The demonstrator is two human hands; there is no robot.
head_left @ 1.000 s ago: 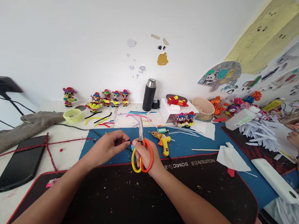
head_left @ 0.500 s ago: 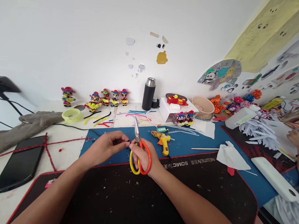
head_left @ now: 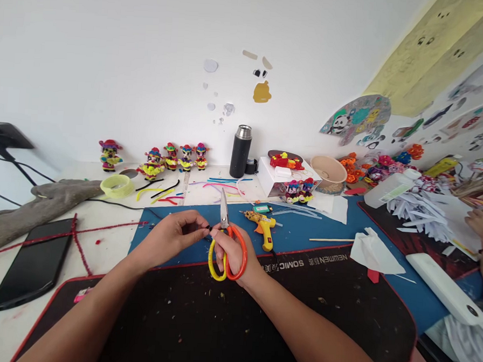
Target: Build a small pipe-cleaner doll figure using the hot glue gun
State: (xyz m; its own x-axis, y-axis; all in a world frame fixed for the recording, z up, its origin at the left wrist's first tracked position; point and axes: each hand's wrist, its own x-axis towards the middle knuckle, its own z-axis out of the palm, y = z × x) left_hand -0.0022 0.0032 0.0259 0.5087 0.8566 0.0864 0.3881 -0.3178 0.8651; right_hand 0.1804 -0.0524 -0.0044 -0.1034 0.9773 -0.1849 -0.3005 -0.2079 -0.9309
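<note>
My left hand [head_left: 182, 231] is closed in a pinch, with a small black piece [head_left: 210, 228] at its fingertips. Most of that piece is hidden by the fingers; it looks like a short bit of black pipe cleaner. A pair of scissors [head_left: 224, 215] with one orange-red and one yellow handle rests in my right hand [head_left: 236, 252], blades shut and pointing up and away. My right thumb and fingertip come right up to the black piece too; whether they grip it I cannot tell. Both hands hover over the blue mat [head_left: 304, 227], close together.
A yellow glue gun [head_left: 266, 233] lies just right of my hands. Pipe cleaners [head_left: 164, 190], small figures [head_left: 153, 163] and a black flask [head_left: 241, 154] stand or lie behind. A phone [head_left: 32, 264] is at left. Another person's hand [head_left: 482, 223] shows at far right.
The scissors have tilted slightly, their tip swinging a little to the right. A bit more of the black piece shows between my hands. My left hand has hardly moved.
</note>
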